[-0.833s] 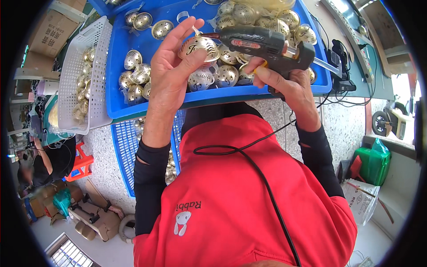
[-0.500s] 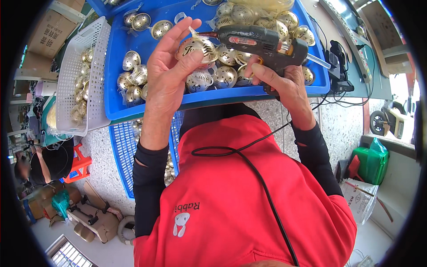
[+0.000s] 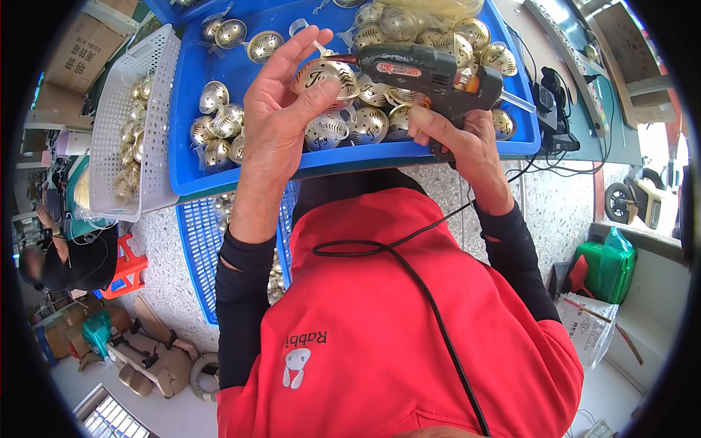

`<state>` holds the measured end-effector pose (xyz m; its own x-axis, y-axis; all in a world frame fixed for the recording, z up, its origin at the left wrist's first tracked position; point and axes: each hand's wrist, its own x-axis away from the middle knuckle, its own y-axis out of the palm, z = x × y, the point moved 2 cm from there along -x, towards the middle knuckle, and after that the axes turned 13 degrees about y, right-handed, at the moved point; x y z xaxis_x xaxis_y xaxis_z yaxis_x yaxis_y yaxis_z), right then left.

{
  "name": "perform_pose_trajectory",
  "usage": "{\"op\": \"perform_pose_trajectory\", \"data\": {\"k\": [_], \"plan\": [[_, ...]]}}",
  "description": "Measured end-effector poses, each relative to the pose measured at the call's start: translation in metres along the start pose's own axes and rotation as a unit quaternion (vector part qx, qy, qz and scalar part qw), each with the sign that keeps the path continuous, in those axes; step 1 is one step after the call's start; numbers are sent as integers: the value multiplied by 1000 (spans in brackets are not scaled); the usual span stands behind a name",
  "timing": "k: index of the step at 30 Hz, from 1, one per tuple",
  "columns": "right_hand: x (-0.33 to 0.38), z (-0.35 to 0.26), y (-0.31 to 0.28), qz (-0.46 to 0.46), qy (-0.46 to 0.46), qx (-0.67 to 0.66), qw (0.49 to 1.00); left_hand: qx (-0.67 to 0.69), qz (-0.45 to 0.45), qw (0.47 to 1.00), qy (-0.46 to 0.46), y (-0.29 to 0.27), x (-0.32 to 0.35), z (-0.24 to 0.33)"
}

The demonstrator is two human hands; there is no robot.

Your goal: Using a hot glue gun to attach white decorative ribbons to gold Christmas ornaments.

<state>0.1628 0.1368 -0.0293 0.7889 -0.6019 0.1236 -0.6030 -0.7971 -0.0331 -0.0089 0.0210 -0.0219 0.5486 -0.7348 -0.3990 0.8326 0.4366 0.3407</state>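
My left hand holds a gold ball ornament with dark lettering and cut-out slots, its thumb across the front. At the top of that ornament, a pale ribbon loop sticks up beside the fingertips. My right hand is wrapped round the grip of a dark glue gun, thumb at the rear of the handle. The gun's nozzle points left and meets the ornament near its top; a clear glue stick juts from the back. Beneath both hands lies a blue tray with several similar gold ornaments.
A white perforated basket of gold ornaments stands left of the tray. Under the table edge sits a blue crate. The gun's black cord runs across my red apron. At far left, another person is beside a red stool.
The glue gun and ornament stay nearly in place, the nozzle still at the ornament's top. My right index finger has curled in closer at the trigger. The person at far left has shifted.
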Motion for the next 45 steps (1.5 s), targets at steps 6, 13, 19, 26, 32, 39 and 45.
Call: {"op": "perform_pose_trajectory", "data": {"k": [6,13,19,26,32,39,45], "plan": [[1,2,-2,7,-5,2,1000,28,13,1000,0,0,2,-1],[3,-5,-11,36,18,31,999,30,28,999,-6,-1,-2,5],[5,-14,-54,-4,-73,-91,993,25,63,998,-7,-15,-22,9],[1,-12,-71,74,-103,-129,983,24,41,997,-65,-26,-58,-9],[5,-9,-92,109,-24,-191,975,34,17,987,-154,-11,-79,-25],[2,-12,-105,152,-17,-258,954,-16,-126,990,-56,52,-178,-21],[-2,-10,-106,162,3,-251,954,-52,-157,982,-89,92,-247,-61]]}}
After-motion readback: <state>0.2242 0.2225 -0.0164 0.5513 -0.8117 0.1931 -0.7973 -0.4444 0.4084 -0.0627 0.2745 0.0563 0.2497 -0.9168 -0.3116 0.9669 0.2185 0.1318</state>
